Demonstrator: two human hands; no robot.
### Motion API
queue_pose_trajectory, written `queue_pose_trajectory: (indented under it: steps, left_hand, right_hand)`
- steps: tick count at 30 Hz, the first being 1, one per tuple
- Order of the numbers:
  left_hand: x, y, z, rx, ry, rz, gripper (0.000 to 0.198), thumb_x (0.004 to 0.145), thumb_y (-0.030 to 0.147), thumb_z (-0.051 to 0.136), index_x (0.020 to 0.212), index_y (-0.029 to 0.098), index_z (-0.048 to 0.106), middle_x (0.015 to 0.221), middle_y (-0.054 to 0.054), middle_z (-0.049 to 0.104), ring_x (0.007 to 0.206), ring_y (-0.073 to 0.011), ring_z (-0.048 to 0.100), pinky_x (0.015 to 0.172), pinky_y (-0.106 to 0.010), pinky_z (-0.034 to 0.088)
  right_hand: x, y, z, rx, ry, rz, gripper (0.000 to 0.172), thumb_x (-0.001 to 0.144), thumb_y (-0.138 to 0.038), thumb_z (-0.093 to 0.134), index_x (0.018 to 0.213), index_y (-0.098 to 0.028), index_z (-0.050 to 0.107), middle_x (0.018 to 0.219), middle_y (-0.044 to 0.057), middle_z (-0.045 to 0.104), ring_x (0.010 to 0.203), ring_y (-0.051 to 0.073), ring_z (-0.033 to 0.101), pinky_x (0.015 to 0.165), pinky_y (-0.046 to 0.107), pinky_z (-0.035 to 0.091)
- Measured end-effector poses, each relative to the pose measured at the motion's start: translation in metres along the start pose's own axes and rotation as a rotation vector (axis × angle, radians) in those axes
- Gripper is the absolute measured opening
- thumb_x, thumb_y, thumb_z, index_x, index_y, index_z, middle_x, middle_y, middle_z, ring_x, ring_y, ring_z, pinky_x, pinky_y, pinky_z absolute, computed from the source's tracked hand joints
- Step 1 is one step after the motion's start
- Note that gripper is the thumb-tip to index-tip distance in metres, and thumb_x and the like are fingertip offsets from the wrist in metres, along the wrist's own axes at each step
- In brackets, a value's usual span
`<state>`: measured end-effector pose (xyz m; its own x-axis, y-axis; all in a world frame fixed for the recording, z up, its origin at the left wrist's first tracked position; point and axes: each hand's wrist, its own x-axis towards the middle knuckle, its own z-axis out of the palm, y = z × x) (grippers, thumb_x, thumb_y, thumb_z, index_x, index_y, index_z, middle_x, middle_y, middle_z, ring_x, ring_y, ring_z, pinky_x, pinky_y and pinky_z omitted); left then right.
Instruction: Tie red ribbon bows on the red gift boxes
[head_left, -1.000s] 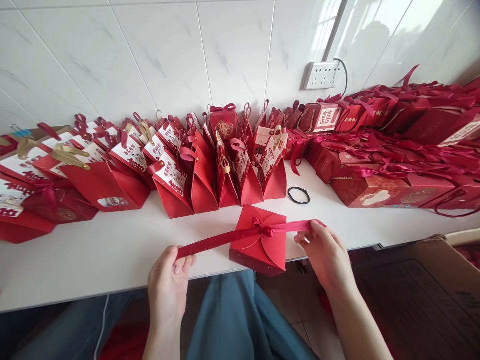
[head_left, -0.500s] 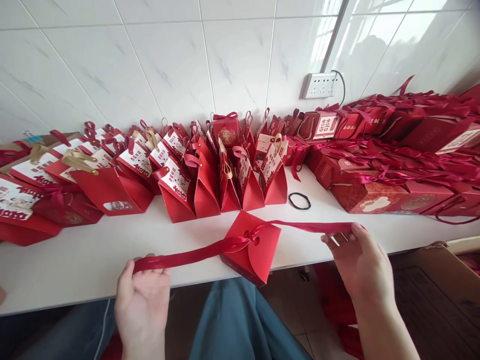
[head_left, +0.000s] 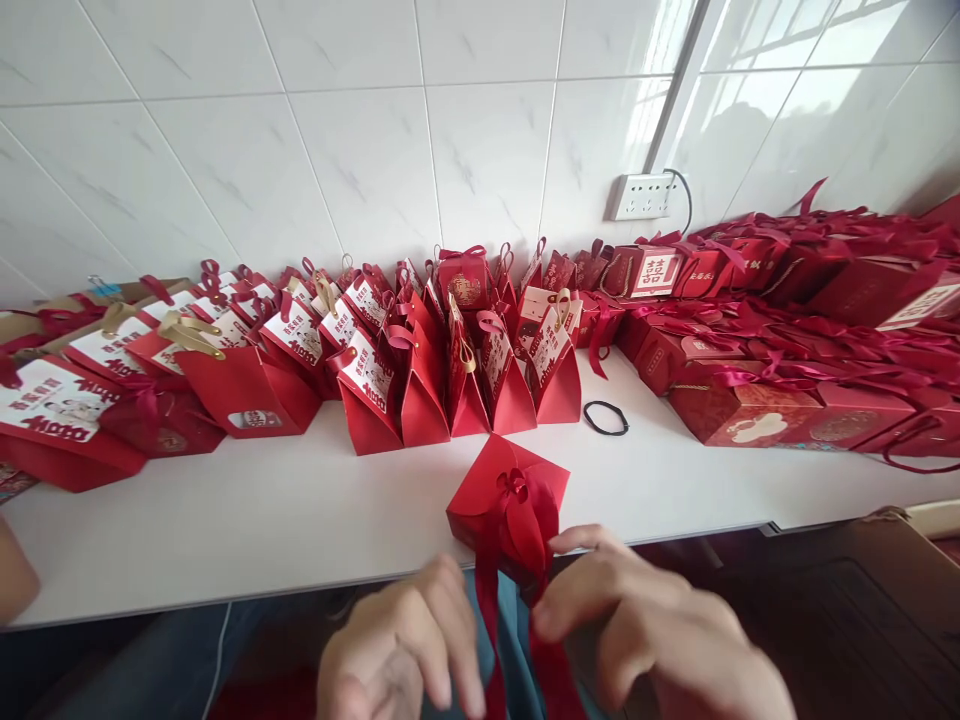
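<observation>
A small red gift box [head_left: 491,487] sits at the front edge of the white table [head_left: 300,520]. A dark red ribbon [head_left: 517,560] is tied in a knot on its lid and its two ends hang down over the edge. My left hand [head_left: 405,650] and my right hand [head_left: 652,630] are close together just below the box, fingers curled and pinching the ribbon ends. Both hands are blurred by motion.
A crowd of red gift bags [head_left: 405,370] with ribbon handles lines the wall at the left and middle. Stacked red boxes [head_left: 787,330] fill the right. A black hair tie [head_left: 606,418] lies on the table. A socket [head_left: 643,195] is on the tiled wall. A cardboard box [head_left: 862,600] stands below right.
The ribbon was stretched out wide to both sides. Now both hands have come together in front of the box, bringing the ribbon ends down over the table edge.
</observation>
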<state>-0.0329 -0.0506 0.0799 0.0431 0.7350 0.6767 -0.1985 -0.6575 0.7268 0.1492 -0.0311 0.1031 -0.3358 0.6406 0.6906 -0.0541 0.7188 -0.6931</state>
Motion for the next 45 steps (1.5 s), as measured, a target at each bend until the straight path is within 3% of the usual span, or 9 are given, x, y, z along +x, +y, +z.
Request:
queue_pose_trajectory:
  steps: [4,6,8,13,19,25,29,36,45]
  left_hand:
    - [0.024,-0.01,-0.024,0.573,0.063,0.011,0.028,0.097,0.032,0.044,0.076,0.02,0.058,0.073,-0.003,0.063,0.072,-0.0156,0.059,0.065,-0.028,0.049]
    - [0.034,-0.022,-0.023,0.829,-0.056,0.024,0.012,0.092,0.017,0.051,0.089,0.02,0.062,0.096,-0.005,0.068,0.096,-0.0188,0.062,0.085,-0.033,0.051]
    - [0.04,-0.033,-0.018,0.942,-0.161,-0.014,0.016,0.092,0.014,0.05,0.1,0.02,0.062,0.108,-0.006,0.067,0.107,-0.02,0.06,0.093,-0.036,0.051]
    - [0.034,-0.039,-0.01,1.036,-0.182,-0.066,0.017,0.092,0.013,0.047,0.095,0.019,0.062,0.1,-0.006,0.064,0.101,-0.0198,0.06,0.086,-0.035,0.054]
    - [0.033,-0.026,-0.009,1.126,-0.179,-0.117,0.016,0.087,0.01,0.049,0.083,0.019,0.062,0.081,-0.004,0.059,0.082,-0.02,0.056,0.07,-0.034,0.053]
    - [0.035,-0.031,-0.01,1.075,-0.175,-0.151,0.017,0.088,0.01,0.048,0.083,0.02,0.061,0.088,-0.005,0.059,0.09,-0.0206,0.055,0.078,-0.034,0.053]
    - [0.033,-0.033,-0.011,1.049,-0.173,-0.155,0.019,0.087,0.008,0.047,0.084,0.02,0.062,0.09,-0.005,0.059,0.092,-0.0208,0.055,0.079,-0.034,0.053]
    - [0.033,-0.032,-0.011,1.008,-0.18,-0.164,0.016,0.087,0.01,0.05,0.088,0.021,0.062,0.092,-0.004,0.058,0.096,-0.0208,0.055,0.083,-0.035,0.052]
    - [0.032,-0.033,-0.01,1.024,-0.187,-0.154,0.012,0.091,0.013,0.049,0.084,0.02,0.056,0.094,-0.004,0.058,0.096,-0.0202,0.052,0.083,-0.036,0.05]
  right_hand:
    - [0.011,0.02,-0.008,-0.252,0.198,0.155,0.037,0.102,-0.032,0.04,0.07,-0.02,0.056,0.078,0.004,0.066,0.071,0.016,0.063,0.064,0.027,0.051]
    - [0.018,0.031,-0.003,-0.494,0.137,0.183,0.018,0.095,-0.023,0.053,0.08,-0.02,0.063,0.086,0.006,0.066,0.08,0.019,0.064,0.07,0.03,0.053]
    - [0.021,0.04,0.004,-0.687,0.054,0.169,0.012,0.091,-0.02,0.056,0.086,-0.02,0.067,0.097,0.01,0.066,0.088,0.024,0.065,0.076,0.037,0.056]
    - [0.021,0.048,0.013,-0.901,-0.063,0.144,0.02,0.091,-0.014,0.052,0.085,-0.018,0.07,0.107,0.013,0.065,0.088,0.026,0.066,0.073,0.042,0.059]
    - [0.032,0.041,0.013,-0.914,-0.208,0.203,0.018,0.085,-0.006,0.055,0.078,-0.015,0.069,0.095,0.011,0.068,0.08,0.025,0.064,0.068,0.04,0.057]
    - [0.045,0.036,0.018,-1.0,-0.352,0.299,0.017,0.079,-0.001,0.058,0.071,-0.015,0.064,0.079,0.009,0.065,0.076,0.025,0.062,0.061,0.036,0.054]
    - [0.041,0.04,0.015,-0.949,-0.293,0.27,0.017,0.077,-0.003,0.054,0.07,-0.018,0.058,0.078,0.007,0.061,0.075,0.023,0.058,0.062,0.035,0.052]
    - [0.03,0.051,0.006,-0.485,-0.118,0.332,0.016,0.077,-0.005,0.05,0.073,-0.02,0.05,0.086,0.004,0.055,0.078,0.018,0.055,0.067,0.031,0.051]
    - [0.027,0.045,0.006,-0.408,-0.164,0.383,0.016,0.081,-0.008,0.055,0.088,-0.019,0.062,0.101,0.007,0.055,0.097,0.021,0.056,0.088,0.038,0.048]
